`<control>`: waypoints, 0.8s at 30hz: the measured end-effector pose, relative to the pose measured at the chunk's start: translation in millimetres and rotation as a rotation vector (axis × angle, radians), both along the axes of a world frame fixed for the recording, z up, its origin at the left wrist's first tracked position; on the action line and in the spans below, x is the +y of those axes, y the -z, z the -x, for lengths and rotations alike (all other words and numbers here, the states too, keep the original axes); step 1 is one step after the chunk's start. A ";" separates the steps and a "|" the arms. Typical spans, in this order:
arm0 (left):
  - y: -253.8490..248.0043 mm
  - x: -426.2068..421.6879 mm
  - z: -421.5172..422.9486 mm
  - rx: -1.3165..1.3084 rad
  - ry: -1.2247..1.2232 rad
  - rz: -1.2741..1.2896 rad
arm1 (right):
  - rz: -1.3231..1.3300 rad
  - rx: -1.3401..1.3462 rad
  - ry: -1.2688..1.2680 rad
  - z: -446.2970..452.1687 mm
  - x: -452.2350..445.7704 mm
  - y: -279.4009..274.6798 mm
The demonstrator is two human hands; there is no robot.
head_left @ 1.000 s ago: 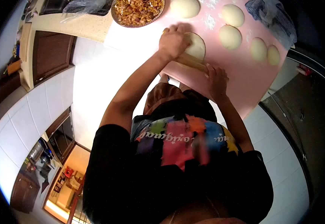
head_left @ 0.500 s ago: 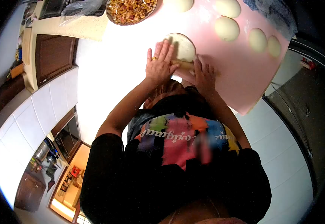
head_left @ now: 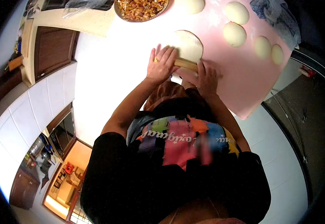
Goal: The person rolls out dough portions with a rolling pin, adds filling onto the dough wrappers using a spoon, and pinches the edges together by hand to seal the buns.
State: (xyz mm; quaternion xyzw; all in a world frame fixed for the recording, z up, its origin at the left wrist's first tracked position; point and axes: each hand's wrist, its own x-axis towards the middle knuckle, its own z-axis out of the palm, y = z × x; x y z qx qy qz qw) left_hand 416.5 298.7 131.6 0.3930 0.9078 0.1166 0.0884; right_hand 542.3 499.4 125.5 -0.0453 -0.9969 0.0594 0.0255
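A wooden rolling pin [head_left: 187, 65] lies across the near edge of a flat round of pale dough [head_left: 189, 44]. My left hand [head_left: 161, 66] is over the pin's left end, fingers reaching forward past it and thumb on the near side. Over the right end is my right hand [head_left: 207, 77], fingers bent around the wood. Both palms hide the ends of the pin. The dough round rests on a pink mat [head_left: 241, 80], just beyond the pin.
Several smooth dough balls [head_left: 234, 34] sit on the mat to the right and at the back. A bowl of chopped nutty filling [head_left: 140, 10] stands at the back left. A crumpled plastic bag [head_left: 278, 18] lies at the far right corner; brown cabinets [head_left: 54, 52] are to the left.
More of the rolling pin shows between my hands, and it sits nearer my body relative to the dough. The left fingers have drawn back off the dough. The whole view has shifted slightly.
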 end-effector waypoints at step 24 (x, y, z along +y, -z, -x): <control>-3.5 15.7 -15.4 -0.380 -0.641 -0.336 | 0.166 0.075 0.108 7.9 71.7 7.7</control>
